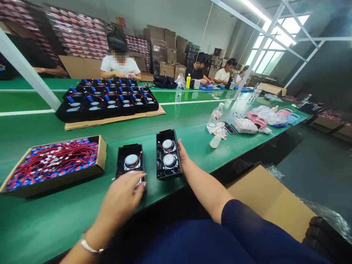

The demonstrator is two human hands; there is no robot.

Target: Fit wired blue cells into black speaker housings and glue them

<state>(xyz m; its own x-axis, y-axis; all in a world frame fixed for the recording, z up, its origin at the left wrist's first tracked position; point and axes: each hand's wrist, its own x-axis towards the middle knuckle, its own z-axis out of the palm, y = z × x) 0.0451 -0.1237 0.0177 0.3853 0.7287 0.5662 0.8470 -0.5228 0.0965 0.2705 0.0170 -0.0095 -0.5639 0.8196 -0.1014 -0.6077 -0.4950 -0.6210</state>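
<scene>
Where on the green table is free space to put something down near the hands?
Bare green lies between the wire box and the cardboard sheet, and right of the right housing up to the bottles. It is crowded around the bottles and pink items.

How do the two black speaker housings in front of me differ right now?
The left housing sits nearer the table edge, its near end covered by the left hand; the right housing lies farther back, touched only at its side by the right hand. Both round speakers show in the right housing; only one shows clearly in the left. Both are black, open-faced, with red wires.
</scene>
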